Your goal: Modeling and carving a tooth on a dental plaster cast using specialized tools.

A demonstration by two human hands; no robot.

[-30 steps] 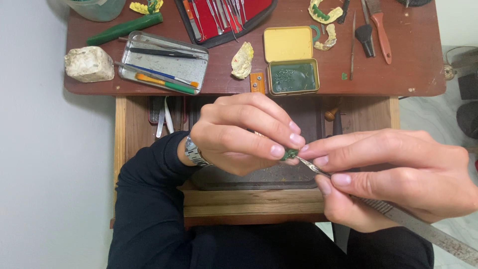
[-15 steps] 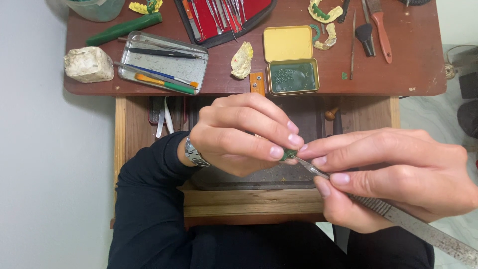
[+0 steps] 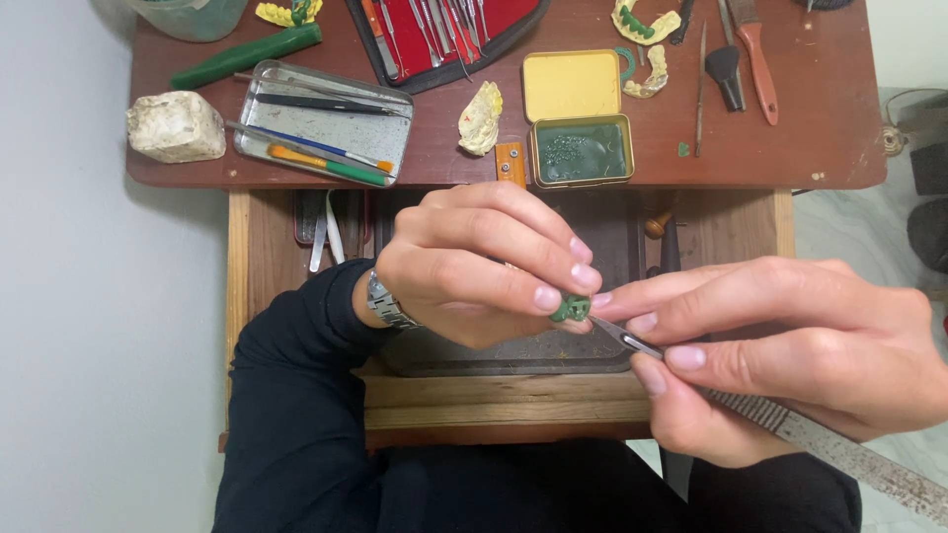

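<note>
My left hand point(image 3: 474, 266) pinches a small green wax piece point(image 3: 570, 309) between its fingertips, above an open wooden drawer point(image 3: 247, 286). My right hand point(image 3: 790, 355) grips a slim metal carving tool point(image 3: 810, 434) like a pen. The tool's tip touches the green piece from the right. The long knurled handle runs out toward the lower right corner. Both hands meet at the centre of the view.
On the brown desk point(image 3: 810, 138) lie an open yellow tin of green wax point(image 3: 578, 148), a metal tray of tools point(image 3: 326, 123), a red instrument case point(image 3: 444, 30), a white stone block point(image 3: 176, 126), yellow dental casts point(image 3: 481, 118) and an orange-handled tool point(image 3: 758, 59).
Both hands have shifted very slightly; the tool tip stays against the green piece.
</note>
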